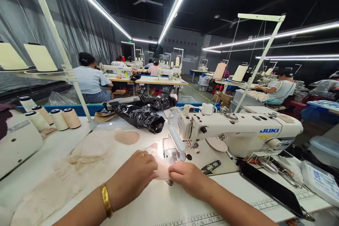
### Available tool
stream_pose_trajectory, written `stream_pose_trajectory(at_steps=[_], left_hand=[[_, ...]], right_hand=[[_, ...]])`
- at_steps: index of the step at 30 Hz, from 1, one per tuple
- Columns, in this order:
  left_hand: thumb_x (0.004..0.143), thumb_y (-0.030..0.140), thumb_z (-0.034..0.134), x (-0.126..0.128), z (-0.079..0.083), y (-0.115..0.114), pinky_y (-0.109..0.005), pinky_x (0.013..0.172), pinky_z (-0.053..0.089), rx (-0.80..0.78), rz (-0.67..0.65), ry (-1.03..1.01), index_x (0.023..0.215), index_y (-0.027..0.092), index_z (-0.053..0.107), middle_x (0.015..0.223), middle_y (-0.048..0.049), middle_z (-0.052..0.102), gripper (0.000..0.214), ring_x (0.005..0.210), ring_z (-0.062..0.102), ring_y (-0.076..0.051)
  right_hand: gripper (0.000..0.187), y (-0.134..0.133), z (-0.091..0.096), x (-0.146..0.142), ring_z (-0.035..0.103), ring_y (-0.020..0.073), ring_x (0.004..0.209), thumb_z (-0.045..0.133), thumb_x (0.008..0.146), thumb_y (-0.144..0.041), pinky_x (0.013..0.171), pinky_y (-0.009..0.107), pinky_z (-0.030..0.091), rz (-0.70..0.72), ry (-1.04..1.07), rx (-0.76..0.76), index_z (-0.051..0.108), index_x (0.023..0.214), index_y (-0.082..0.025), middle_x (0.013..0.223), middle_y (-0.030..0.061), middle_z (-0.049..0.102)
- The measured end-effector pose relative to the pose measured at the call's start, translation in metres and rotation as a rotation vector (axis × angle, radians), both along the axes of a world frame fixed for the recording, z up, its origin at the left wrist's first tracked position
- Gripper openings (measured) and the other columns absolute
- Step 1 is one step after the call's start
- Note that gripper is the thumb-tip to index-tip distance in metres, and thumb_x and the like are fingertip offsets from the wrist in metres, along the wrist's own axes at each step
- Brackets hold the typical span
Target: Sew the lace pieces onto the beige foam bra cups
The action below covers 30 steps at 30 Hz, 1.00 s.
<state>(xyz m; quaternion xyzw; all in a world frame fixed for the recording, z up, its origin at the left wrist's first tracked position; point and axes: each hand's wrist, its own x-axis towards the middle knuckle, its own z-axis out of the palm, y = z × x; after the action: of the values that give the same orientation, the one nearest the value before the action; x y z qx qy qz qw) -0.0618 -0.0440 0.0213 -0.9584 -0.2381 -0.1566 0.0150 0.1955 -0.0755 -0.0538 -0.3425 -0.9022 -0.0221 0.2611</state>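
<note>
Both hands meet in front of the lit needle area of a white sewing machine (238, 136). My left hand (134, 174), with a ring and a gold bracelet, has its fingers curled down on a pale pink fabric piece (162, 172). My right hand (186, 178) pinches the near right edge of that piece between thumb and fingers. The fabric lies just before the presser foot, which the lamp and glare partly hide. Past my left hand, an oval beige piece (127, 137) lies flat on the table.
Sheer cream fabric (60, 180) is spread at left. Black plastic bags (140, 116) lie behind. Thread snips (211, 167) and a black phone (270, 187) are at right. Thread cones (59, 120) stand at far left. Other people sit at machines further off.
</note>
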Motion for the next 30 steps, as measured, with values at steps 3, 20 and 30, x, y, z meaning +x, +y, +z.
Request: stream_pose_trajectory(at_steps=[3,20,30], left_hand=[[0.075,-0.008,0.056,0.036,-0.02,0.011,-0.033,0.074,0.044,0.107,-0.072,0.116,0.076,0.02,0.054,0.081,-0.0001,0.065,0.027,0.075,0.059,-0.021],[0.088,0.004,0.054,0.066,-0.065,0.026,-0.038,0.065,0.048,0.143,-0.045,0.085,0.085,0.019,0.06,0.084,-0.0049,0.063,0.016,0.072,0.058,-0.023],[0.097,0.01,0.054,0.071,-0.071,0.029,-0.038,0.074,0.055,0.121,-0.123,-0.017,0.082,0.017,0.062,0.089,-0.0059,0.069,0.018,0.081,0.065,-0.023]], right_hand=[[0.021,0.005,0.0,0.021,0.063,0.0181,0.086,0.052,0.098,-0.006,0.07,0.026,0.045,0.022,-0.055,-0.032,0.065,0.092,-0.022,0.096,0.0031,0.073],[0.036,0.0,0.01,0.045,0.056,0.0204,0.087,0.049,0.092,-0.002,0.071,0.029,0.044,-0.098,-0.007,-0.129,0.069,0.111,-0.026,0.095,0.0053,0.066],[0.039,-0.001,0.012,0.043,0.058,0.0217,0.095,0.048,0.092,0.0,0.081,0.032,0.05,-0.055,0.055,-0.158,0.068,0.116,-0.025,0.103,0.0063,0.071]])
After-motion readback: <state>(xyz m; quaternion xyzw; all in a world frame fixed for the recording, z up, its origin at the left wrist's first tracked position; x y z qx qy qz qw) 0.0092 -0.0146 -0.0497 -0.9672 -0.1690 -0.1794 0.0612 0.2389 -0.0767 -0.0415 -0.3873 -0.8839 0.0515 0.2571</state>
